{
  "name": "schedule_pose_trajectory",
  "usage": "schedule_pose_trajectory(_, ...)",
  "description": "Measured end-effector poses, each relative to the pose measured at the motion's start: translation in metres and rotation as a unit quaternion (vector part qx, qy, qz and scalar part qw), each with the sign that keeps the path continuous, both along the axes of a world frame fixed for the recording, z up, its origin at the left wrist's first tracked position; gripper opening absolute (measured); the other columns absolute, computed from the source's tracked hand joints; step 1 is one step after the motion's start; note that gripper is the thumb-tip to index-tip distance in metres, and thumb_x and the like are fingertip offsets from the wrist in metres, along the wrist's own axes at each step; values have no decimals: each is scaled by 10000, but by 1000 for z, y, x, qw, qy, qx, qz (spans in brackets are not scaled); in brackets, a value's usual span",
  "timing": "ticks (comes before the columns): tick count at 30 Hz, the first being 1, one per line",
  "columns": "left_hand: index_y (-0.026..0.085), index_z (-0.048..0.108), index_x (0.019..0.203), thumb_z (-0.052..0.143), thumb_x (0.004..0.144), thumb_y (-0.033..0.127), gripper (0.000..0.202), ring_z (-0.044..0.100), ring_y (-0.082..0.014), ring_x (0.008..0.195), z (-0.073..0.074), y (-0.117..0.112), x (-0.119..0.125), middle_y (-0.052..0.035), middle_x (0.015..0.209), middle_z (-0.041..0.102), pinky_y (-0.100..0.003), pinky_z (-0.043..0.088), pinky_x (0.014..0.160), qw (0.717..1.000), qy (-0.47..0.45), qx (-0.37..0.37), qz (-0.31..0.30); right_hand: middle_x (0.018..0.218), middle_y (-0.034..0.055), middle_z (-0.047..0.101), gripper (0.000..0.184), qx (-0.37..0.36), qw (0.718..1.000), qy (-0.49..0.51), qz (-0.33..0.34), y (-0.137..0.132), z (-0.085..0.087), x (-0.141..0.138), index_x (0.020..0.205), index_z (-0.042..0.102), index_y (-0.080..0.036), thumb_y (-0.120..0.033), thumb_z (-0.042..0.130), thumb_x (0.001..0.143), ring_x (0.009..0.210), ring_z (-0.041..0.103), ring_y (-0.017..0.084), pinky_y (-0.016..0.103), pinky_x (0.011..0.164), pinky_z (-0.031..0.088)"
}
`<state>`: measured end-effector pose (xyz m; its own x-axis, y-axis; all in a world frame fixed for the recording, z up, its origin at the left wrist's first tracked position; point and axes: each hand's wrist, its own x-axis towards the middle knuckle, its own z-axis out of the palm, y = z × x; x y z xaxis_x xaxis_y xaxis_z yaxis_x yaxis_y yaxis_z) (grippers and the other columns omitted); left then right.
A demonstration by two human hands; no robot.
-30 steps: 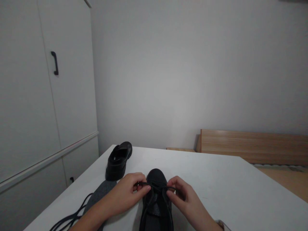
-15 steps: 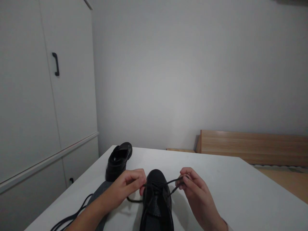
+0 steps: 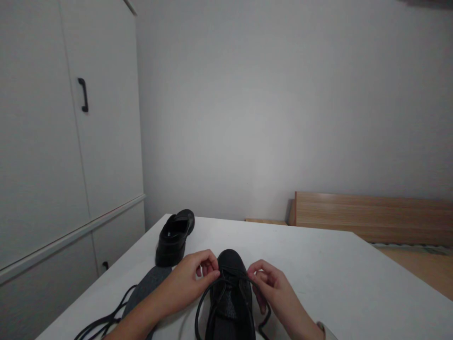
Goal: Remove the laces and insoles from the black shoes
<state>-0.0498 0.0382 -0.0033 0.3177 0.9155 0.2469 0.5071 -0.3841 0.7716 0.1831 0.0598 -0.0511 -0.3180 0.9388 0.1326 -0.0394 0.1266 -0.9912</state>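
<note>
A black lace-up shoe (image 3: 231,264) lies on the white table (image 3: 336,278), toe pointing away from me. My left hand (image 3: 189,281) pinches the black shoelace (image 3: 201,302) at the shoe's left side, near the front eyelets. My right hand (image 3: 274,288) pinches the other lace end at the right side. Slack lace loops hang down on both sides of the shoe. The two hands sit close together over the lacing.
A second black shoe (image 3: 175,236) lies at the table's far left corner. A grey insole (image 3: 146,289) and a loose black lace (image 3: 102,321) lie to the left. A white wardrobe (image 3: 67,141) stands left of the table; wooden boards (image 3: 371,215) lean against the back wall.
My hands spread apart and pulled the lace taut, then came back together over the shoe. The lace now hangs in slack loops on both sides.
</note>
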Motion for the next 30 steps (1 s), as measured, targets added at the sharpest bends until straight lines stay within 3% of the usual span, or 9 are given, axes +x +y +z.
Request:
schedule_pose_trajectory(3,166,628,861,559,853,324,173,543,-187,763,-3,1,0,-23,806,613,-273,407,700,1000,4,2,-9,541,-65,501,527,28,1000,-7,-6,0,-4,-3,799,580,-197,-686,741,690,406,404,87,207,384,319)
schedule_pose_trajectory(7,168,609,853,520,868,329,184,534,-191,751,-5,2,3,-31,804,605,-278,402,682,1000,-1,3,-15,663,-4,572,418,89,995,-39,-36,-7,2,-4,750,623,-182,-584,739,757,607,504,143,251,551,418)
schedule_pose_trajectory(13,192,522,794,465,891,310,163,513,-222,818,-7,-1,11,-54,843,569,-314,382,735,993,32,109,23,773,19,551,390,125,988,-50,-73,-17,6,-8,788,575,-195,-575,632,850,702,489,176,277,597,410)
schedule_pose_trajectory(17,197,501,811,447,915,322,171,501,-210,813,-4,-6,12,-34,823,540,-309,376,742,997,-20,79,13,723,-9,497,393,141,987,-36,-72,-19,6,-11,793,543,-202,-581,615,869,650,436,154,270,583,365)
schedule_pose_trajectory(21,195,482,857,511,911,357,173,480,-181,814,-2,-6,9,-5,823,492,-286,375,743,989,-142,13,-40,705,-31,476,401,108,993,35,-44,-19,8,-12,811,523,-212,-579,683,827,639,422,140,256,589,350)
schedule_pose_trajectory(24,198,457,903,614,876,400,257,478,-160,799,-3,-4,6,8,834,485,-265,365,712,970,-221,-38,-88,686,-35,520,397,40,992,122,13,-19,12,-10,840,532,-214,-498,793,746,645,450,137,255,619,356)
schedule_pose_trajectory(26,201,443,917,638,869,431,306,503,-156,784,-3,-2,5,15,815,491,-267,379,719,958,-260,-63,-104,680,-35,545,398,0,983,183,16,-19,15,-7,854,540,-212,-419,840,694,658,471,137,255,647,372)
schedule_pose_trajectory(28,207,434,932,625,874,450,315,510,-147,721,-2,-1,5,29,778,478,-268,396,693,954,-275,-69,-95,668,-39,547,399,-25,974,224,-9,-18,18,-5,867,551,-207,-363,855,661,666,486,136,253,671,391)
schedule_pose_trajectory(30,208,454,943,608,874,397,253,488,-141,676,-2,-1,3,38,753,454,-257,392,649,969,-238,-32,-53,630,-58,511,390,-36,971,234,-27,-17,21,-2,869,554,-205,-353,846,657,612,456,115,234,629,389)
